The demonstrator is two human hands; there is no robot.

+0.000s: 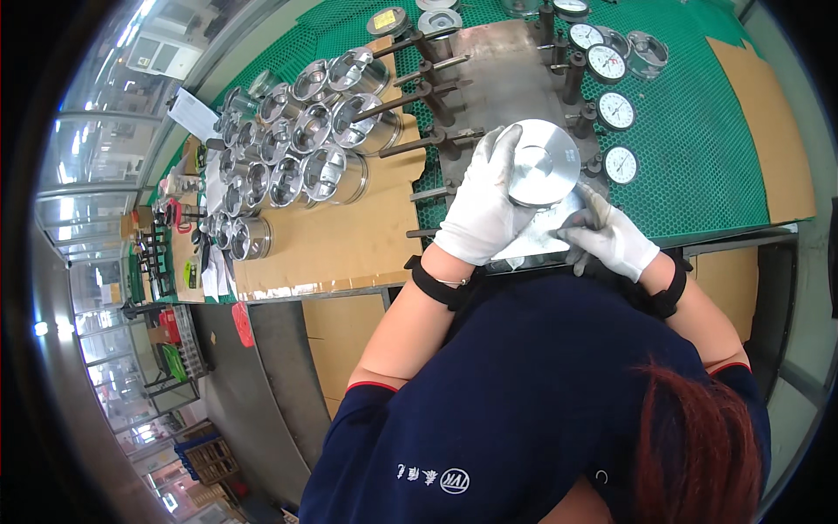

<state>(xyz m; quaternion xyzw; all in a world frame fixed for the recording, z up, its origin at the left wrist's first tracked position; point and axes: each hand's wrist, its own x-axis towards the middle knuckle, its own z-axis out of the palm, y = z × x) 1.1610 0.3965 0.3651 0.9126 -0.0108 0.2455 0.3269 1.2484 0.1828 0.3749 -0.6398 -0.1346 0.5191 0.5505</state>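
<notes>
A: Where to look first?

B: Between the hands, at the silver, round-faced metal piston (pixel 546 162), over the near part of the smooth grey steel plate (pixel 497 74) on the green-mesh-covered counter (pixel 698 175). Resting there or lifted clear? Cannot tell from above.

A: Held from which side?

B: From the left, by the white-gloved left hand (pixel 478 214). Fingers wrapped round the left rim, spread just wide enough to keep hold of the piston.

A: And opposite?

B: See the white-gloved right hand (pixel 615 243), grey at the fingertips, by the lower right rim. Fingers bent and parted; touching or merely close, gripping or not, cannot tell.

A: Nearer to which hand?

B: To the left, in plain contact. Lying to the right of the left fingers, and up and leftward from the right ones.

A: Pointing which way?

B: Flat face upward, toward the head. Showing nearly a circle, so no long axis across it; probably running down beneath the face, out of sight.

A: Alongside?

B: White, black-rimmed dial gauges (pixel 621 164), just to the right.
</notes>
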